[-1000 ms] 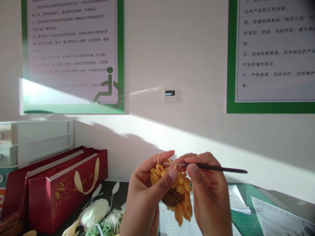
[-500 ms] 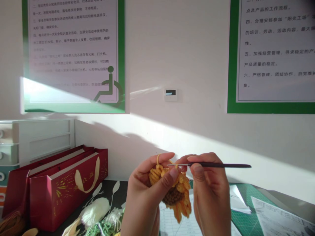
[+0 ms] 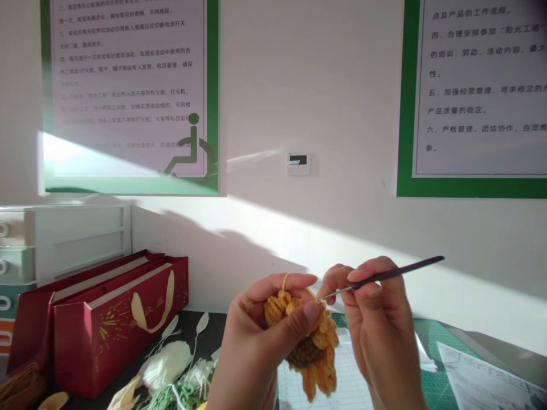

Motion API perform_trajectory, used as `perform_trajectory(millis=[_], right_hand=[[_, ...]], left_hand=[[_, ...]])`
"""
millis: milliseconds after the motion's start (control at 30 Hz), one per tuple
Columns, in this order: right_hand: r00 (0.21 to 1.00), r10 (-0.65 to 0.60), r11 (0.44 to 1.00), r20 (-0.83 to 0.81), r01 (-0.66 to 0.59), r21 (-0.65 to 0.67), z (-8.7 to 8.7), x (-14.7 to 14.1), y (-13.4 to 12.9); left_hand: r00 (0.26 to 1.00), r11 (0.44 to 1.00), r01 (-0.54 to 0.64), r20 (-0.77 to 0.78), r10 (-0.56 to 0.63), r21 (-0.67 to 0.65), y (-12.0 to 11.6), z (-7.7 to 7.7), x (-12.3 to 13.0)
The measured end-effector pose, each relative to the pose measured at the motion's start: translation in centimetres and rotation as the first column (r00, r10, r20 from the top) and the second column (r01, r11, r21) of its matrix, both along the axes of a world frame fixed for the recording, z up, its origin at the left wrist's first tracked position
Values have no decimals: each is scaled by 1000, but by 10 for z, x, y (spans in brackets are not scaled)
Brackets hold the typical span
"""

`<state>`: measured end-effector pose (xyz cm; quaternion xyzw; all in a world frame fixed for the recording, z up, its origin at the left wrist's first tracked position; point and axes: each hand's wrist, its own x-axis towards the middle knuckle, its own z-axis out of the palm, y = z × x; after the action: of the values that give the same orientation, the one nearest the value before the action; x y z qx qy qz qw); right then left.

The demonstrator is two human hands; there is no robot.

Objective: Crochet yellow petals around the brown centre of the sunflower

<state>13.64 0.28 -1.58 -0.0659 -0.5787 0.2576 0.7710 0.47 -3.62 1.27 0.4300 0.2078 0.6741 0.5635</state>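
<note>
My left hand (image 3: 265,330) is closed around a crocheted flower (image 3: 318,376) with yellow-orange petals and a brown centre, the thumb pressing on its upper edge. A loop of yellow yarn (image 3: 285,279) passes over the left index finger. In my right hand (image 3: 378,319) is a crochet hook (image 3: 397,272) with a dark handle and a thin metal shaft, gripped between thumb and fingers. The hook slants down to the left, its tip at the flower's top edge beside my left thumb. Whether the tip sits inside a stitch cannot be made out.
Red gift bags (image 3: 123,324) stand at the left before a drawer unit (image 3: 85,239). Near them lie white yarn (image 3: 168,364) and green yarn (image 3: 183,393). Printed sheets (image 3: 482,381) rest on a green cutting mat (image 3: 431,341). Behind rises a wall with framed notices.
The hook has gone from nearly level to tilted, its handle end raised. Both hands and the flower have shifted slightly right in view, and the right hand has drawn a little away from the left.
</note>
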Motion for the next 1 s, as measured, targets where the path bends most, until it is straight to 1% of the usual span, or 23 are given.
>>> perform_trajectory(millis=[100,200,367,533,633,733,867,1000], right_hand=[[999,-7,998,50,4,57,2,7,0],[995,-40,992,91,28,124,5,12,-2],[977,-157,964,144,120,235,8,15,-8],[956,-240,935,169,181,304,11,17,-11],[935,-297,907,192,214,363,11,19,-11],[895,-375,877,243,257,406,10,22,-12],[814,-509,806,280,335,488,6,27,-15],[760,-573,758,306,350,550,7,28,-17]], left_hand=[[999,1000,25,-21,-25,6,0,0,0],[999,999,24,-43,-23,21,0,1,1],[997,999,20,-76,-16,44,1,0,1],[997,999,18,-82,-14,46,3,-1,0],[996,999,7,-85,-3,49,2,-1,1],[996,999,-8,-86,12,50,2,-1,1],[994,999,-20,-109,24,40,2,-2,0],[993,998,-32,-114,37,46,2,-2,0]])
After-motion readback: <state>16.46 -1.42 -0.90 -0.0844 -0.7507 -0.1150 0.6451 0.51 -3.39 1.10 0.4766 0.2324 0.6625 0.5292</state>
